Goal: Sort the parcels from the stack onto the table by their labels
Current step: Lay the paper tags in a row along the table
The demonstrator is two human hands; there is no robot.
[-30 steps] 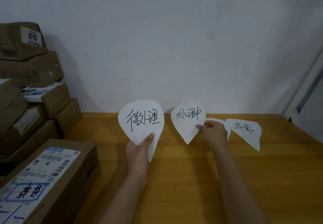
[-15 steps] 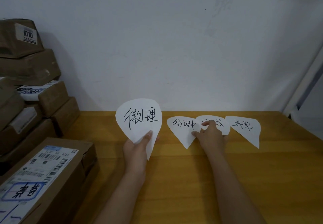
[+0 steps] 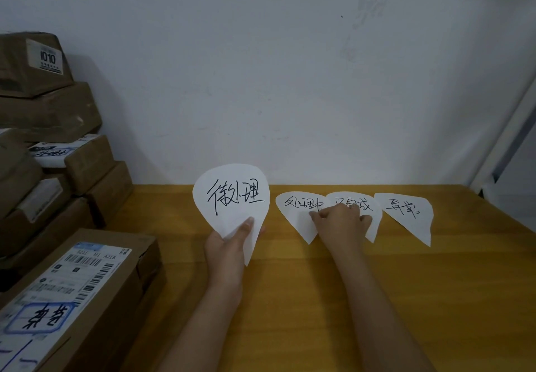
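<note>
Centre of frame: left hand [image 3: 229,248] raised above yellow wooden table [image 3: 377,299], thumb and fingers pinched on lower tip of large white paper label [image 3: 232,200] with black handwritten characters, held upright facing camera. Right of centre: right hand [image 3: 339,223] palm-down on table, fingers curled and pressing on two more paper labels lying flat — second label [image 3: 295,215] under fingertips on left side, third label [image 3: 368,206] partly hidden under knuckles; edges of these two touching or overlapping, cannot tell which. Whether anything pinched there: cannot tell. Fourth label [image 3: 409,215] just right of them, flat on table, untouched, apart from hand. All three flat labels in row near wall [image 3: 290,81], far edge of table. Left edge of frame: stack of brown cardboard parcels [image 3: 52,139], several layers, some with white shipping stickers, topmost marked "1010". Lower left: long parcel [image 3: 87,293] nearest camera, barcode sticker and blue-framed handwritten tag on top face. Upper right to mid right: white slanted frame [image 3: 504,139] beside table's corner.
</note>
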